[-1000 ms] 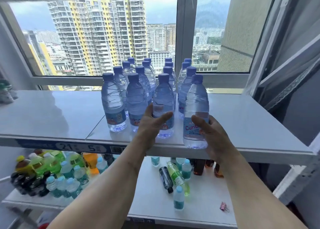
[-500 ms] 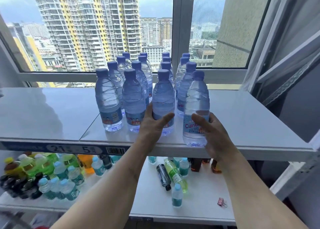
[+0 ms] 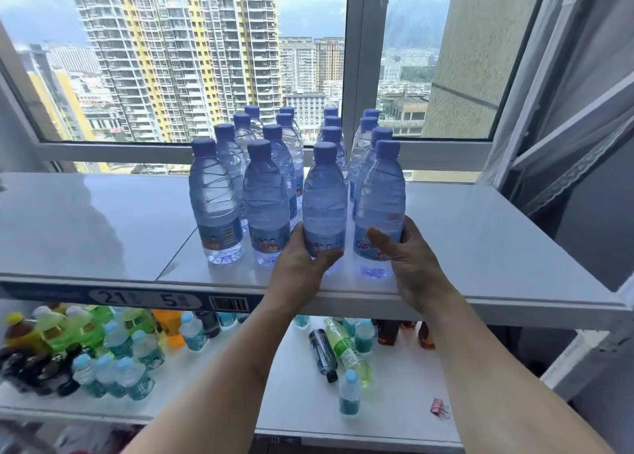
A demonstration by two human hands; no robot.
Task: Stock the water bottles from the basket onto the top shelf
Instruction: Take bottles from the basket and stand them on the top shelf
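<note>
Several clear water bottles with blue caps stand in rows on the white top shelf point(image 3: 480, 247), in front of the window. My left hand point(image 3: 305, 264) wraps the base of the third front-row bottle point(image 3: 324, 192). My right hand point(image 3: 408, 261) grips the lower part of the rightmost front bottle point(image 3: 382, 199), thumb across its label. Both bottles stand upright on the shelf near its front edge. Two more front-row bottles point(image 3: 214, 199) stand to the left, untouched. The basket is not in view.
The lower shelf point(image 3: 404, 412) holds green, orange and dark drink bottles at the left, small teal-label bottles, two bottles lying flat mid-shelf, and a pink clip point(image 3: 439, 408). A price strip point(image 3: 144, 299) runs along the top shelf's front edge. An open window frame point(image 3: 566, 144) juts at right.
Both hands have closed further round the two front bottles and slid them slightly back on the shelf. The view has shifted a little.
</note>
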